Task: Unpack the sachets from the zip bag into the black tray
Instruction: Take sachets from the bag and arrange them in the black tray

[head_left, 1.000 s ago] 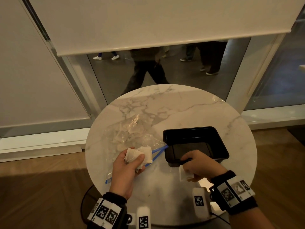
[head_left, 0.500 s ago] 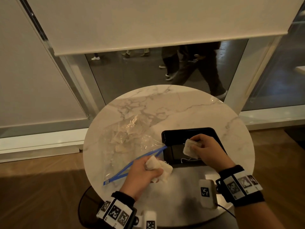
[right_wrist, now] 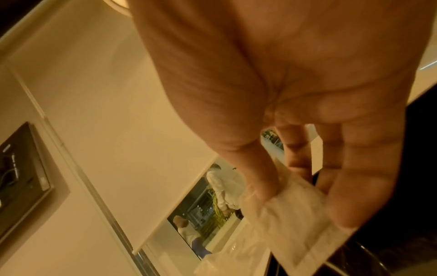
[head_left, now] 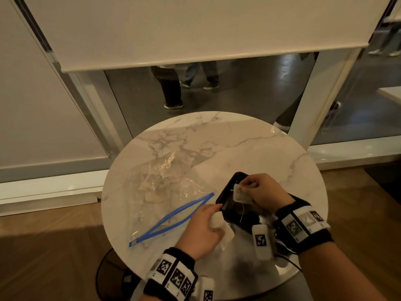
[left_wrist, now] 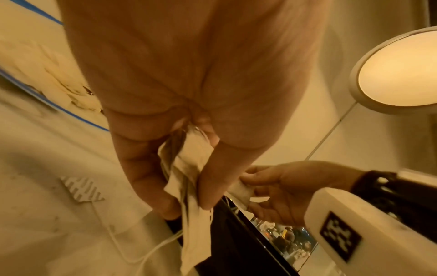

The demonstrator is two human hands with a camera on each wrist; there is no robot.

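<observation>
A: Left to right? Zip bag is lying open on the marble table, more sachets inside.
B: Left hand is gripping a bunch of sachets beside the black tray.
A: Right hand is pinching one sachet over the tray, string dangling.

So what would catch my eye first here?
Probably the two hands over the round white marble table: the right hand pinches a small white paper sachet above the black plastic tray, the left hand grips more. Left of them lies the clear blue-zipped bag.
</observation>
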